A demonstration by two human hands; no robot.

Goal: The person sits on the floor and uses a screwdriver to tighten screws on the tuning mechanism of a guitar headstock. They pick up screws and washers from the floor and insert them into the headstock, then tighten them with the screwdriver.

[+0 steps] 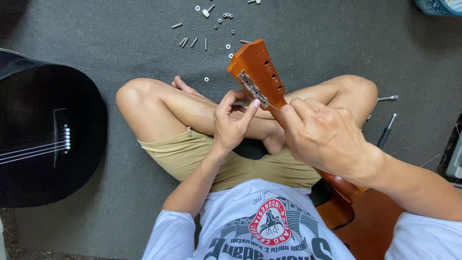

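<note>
- A black guitar (43,135) lies on the grey carpet (337,43) at the left.
- Small screws and washers (211,29) lie scattered ahead.
- A screwdriver (386,131) rests at the right.
- A blue basket (435,6) sits in the corner.

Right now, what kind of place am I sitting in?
Probably an informal guitar repair spot at home, on the floor: a grey carpet, loose screws and washers, a black guitar, and your hands on an orange-brown headstock.

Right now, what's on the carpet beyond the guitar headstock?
Beyond the orange headstock, loose screws, washers and tuning pegs lie scattered on the grey carpet. Whatever lies directly under the headstock is covered.
</note>
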